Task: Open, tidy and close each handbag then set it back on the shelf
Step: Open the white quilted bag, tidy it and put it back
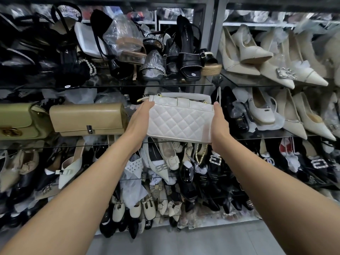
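Fingers of left hand [141,116] and right hand [219,122] hide behind the handbag [180,120].

Handbag [181,120] just right of clasp bag [88,119], above shoes [160,163]

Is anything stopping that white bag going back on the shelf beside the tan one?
Nothing visible blocks it. The left hand and right hand hold the white bag at the glass shelf edge, in the gap between the tan handbag and black shoes. It hides the spot behind.
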